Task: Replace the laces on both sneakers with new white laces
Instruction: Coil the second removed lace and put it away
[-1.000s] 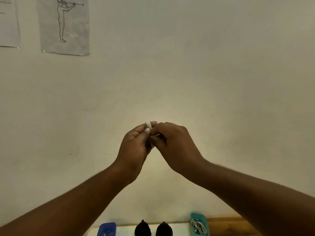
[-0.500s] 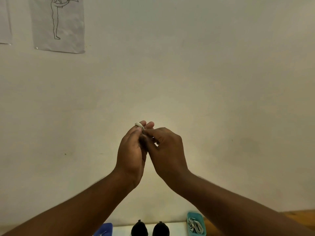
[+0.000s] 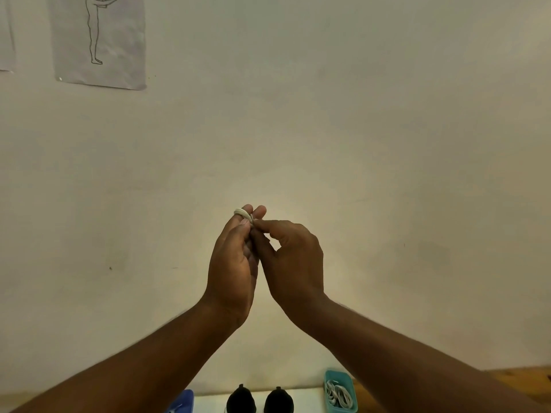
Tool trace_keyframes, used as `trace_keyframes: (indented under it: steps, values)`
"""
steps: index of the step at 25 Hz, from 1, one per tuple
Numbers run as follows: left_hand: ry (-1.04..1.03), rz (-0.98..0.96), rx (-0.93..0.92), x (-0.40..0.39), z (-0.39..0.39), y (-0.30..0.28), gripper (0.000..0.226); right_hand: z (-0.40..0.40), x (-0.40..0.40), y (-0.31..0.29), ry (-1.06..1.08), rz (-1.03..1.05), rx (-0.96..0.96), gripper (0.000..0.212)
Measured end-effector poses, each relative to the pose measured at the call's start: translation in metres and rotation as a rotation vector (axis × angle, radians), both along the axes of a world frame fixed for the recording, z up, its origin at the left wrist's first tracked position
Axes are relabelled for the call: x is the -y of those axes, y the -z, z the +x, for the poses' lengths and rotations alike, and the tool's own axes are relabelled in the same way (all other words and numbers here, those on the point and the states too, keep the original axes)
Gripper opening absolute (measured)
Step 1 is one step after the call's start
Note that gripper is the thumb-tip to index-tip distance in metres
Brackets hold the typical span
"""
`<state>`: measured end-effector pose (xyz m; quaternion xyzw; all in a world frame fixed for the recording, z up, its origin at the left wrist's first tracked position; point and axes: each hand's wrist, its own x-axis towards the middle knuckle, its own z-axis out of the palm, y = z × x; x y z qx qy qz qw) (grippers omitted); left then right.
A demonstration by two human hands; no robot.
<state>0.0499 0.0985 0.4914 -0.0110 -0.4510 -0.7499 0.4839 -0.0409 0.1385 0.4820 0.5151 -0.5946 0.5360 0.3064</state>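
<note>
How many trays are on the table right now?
2. A blue tray sits left of the black sneakers, mostly hidden by the left forearm; a teal tray holding white laces sits to their right. Others may lie out of frame.

Wooden table (image 3: pixel 518 380) with white mat (image 3: pixel 304 397), sneakers (image 3: pixel 259 400), teal tray (image 3: pixel 329 380), blue tray (image 3: pixel 183 400).

Dim, warm, yellowish light pools brightest on the wall (image 3: pixel 298 174) behind the raised hands, fading to grey corners, with soft focus and slight wide-angle bending.
</note>
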Motion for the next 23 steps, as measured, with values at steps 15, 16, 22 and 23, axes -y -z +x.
trace_keyframes:
  steps: [15,16,22,23]
  values:
    - [-0.653,-0.276,0.433,0.017,0.015,0.000,0.019,-0.023,-0.003,-0.003,-0.235,-0.062,0.314,0.011]
    - [-0.679,-0.319,0.467,0.020,0.015,0.002,0.033,-0.022,-0.004,-0.005,-0.266,-0.060,0.348,0.010]
    - [-0.419,-0.416,0.540,0.030,0.016,-0.007,0.024,-0.021,-0.009,-0.010,-0.366,-0.031,0.418,0.012]
    - [-0.444,-0.421,0.524,0.030,0.017,-0.009,0.024,-0.021,-0.011,-0.010,-0.363,-0.017,0.400,0.012]
